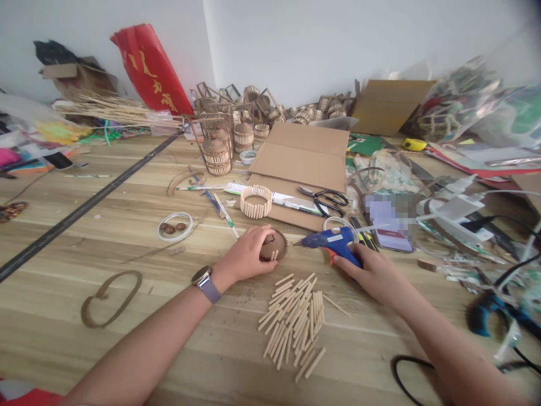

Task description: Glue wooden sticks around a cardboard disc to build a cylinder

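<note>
My left hand (251, 254), with a watch on its wrist, grips the near and left edge of a round brown cardboard disc (274, 242) on the table. A couple of short wooden sticks (274, 255) stand at the disc's near edge, by my fingertips. In my right hand (372, 268) is a blue hot glue gun (332, 239) with an orange trigger, its nozzle pointing left toward the disc, a little apart from it. Just in front of both hands lies a loose pile of short wooden sticks (291, 318). Beyond the disc sits a ring of upright sticks (256, 202).
Black-handled scissors (327, 198) and a cardboard sheet (300, 155) lie behind the glue gun. A phone (391, 225) and cables crowd the right. Small stick lanterns (217, 155) stand at the back. A white ring (174, 226) and a brown strip loop (110, 299) lie left.
</note>
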Available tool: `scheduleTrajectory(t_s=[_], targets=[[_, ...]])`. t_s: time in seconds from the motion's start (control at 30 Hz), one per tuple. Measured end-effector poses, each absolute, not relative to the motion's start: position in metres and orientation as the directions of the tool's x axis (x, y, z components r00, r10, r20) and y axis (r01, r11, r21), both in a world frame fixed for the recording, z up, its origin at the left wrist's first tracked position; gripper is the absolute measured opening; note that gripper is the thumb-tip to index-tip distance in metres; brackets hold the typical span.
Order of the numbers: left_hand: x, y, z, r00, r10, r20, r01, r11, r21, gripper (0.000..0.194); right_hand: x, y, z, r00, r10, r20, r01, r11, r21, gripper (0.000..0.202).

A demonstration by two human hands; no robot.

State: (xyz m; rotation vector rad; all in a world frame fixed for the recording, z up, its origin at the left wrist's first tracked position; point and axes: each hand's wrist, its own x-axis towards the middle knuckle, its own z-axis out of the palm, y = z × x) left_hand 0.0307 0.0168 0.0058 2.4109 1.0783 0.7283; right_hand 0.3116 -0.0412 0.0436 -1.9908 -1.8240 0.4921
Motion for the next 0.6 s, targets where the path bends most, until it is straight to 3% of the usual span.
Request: scheduleTrajectory(t_s=[0.1,0.23,0.4,0.6], targets=[[0.031,0.017,0.006,0.566,0.773,0.288,0.560,-0.616,0.554,0.058,0.312,-0.045,0.047,0.146,0.989,0.008,0.740,-0.104,-0.665,0.028],[0.030,0.017,0.005,0.565,0.773,0.290,0.561,-0.617,0.552,0.058,0.301,-0.051,0.046,0.098,0.983,-0.154,0.476,-0.182,-0.860,0.030],[0.030,0.018,0.004,0.566,0.769,0.296,0.562,-0.623,0.544,0.056,0.288,-0.053,0.042,-0.060,0.960,-0.272,0.481,-0.211,-0.851,0.031],[0.030,0.018,0.004,0.559,0.776,0.291,0.551,-0.610,0.570,0.054,0.281,-0.055,0.038,-0.072,0.989,-0.127,0.530,-0.070,-0.845,0.026]])
